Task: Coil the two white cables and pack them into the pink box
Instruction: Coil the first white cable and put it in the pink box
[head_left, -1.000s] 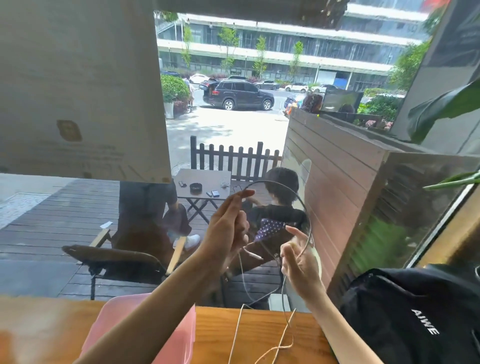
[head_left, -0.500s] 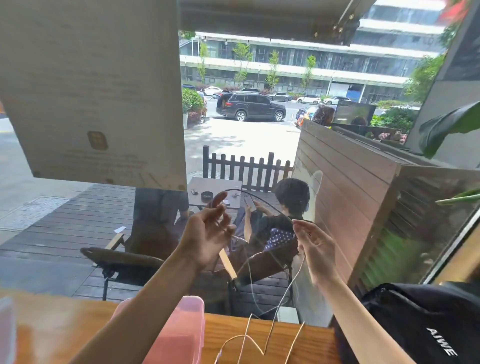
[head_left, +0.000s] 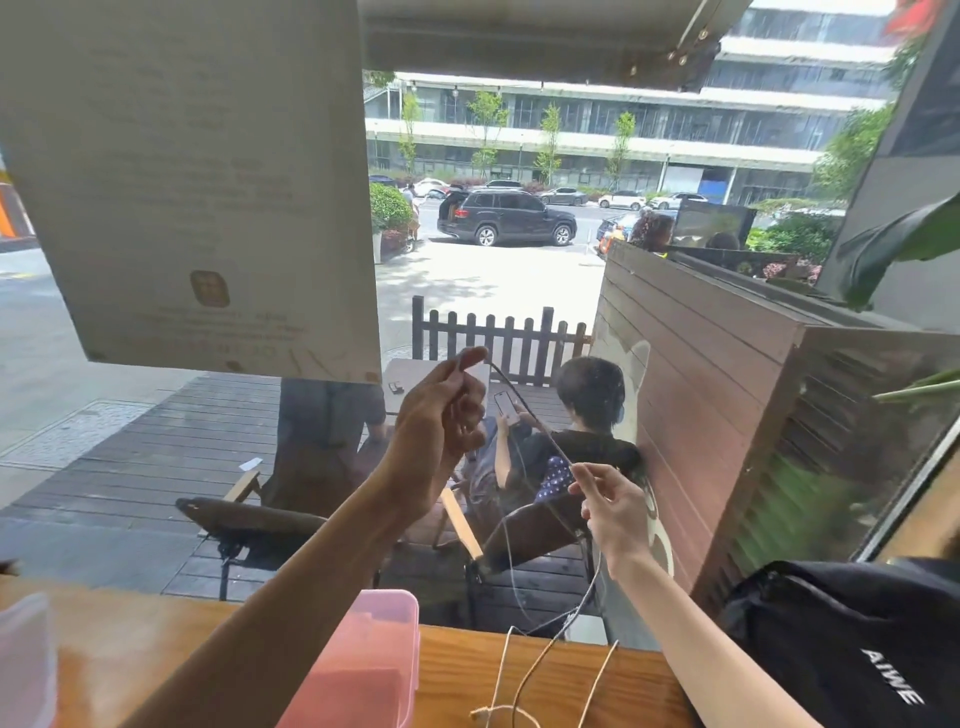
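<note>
I hold a thin white cable (head_left: 524, 402) up in front of the window. My left hand (head_left: 441, 426) pinches its upper end between thumb and fingers. My right hand (head_left: 613, 506), lower and to the right, pinches the same cable further along, so a taut stretch runs between the two hands. From my right hand the cable hangs down in loose strands (head_left: 540, 670) onto the wooden counter (head_left: 639, 686). The pink box (head_left: 363, 670) stands on the counter under my left forearm, which hides part of it. I cannot tell the second cable apart from the strands.
A black bag (head_left: 852, 639) with white lettering lies on the counter at the right. A pale translucent object (head_left: 26, 660) sits at the left edge. Straight ahead is a window pane with a paper sign (head_left: 197, 187) stuck to it; people sit outside.
My left hand has risen and my right hand has dropped and moved right, so the round loop of a second ago is now pulled into a straight stretch. The view has shifted left.
</note>
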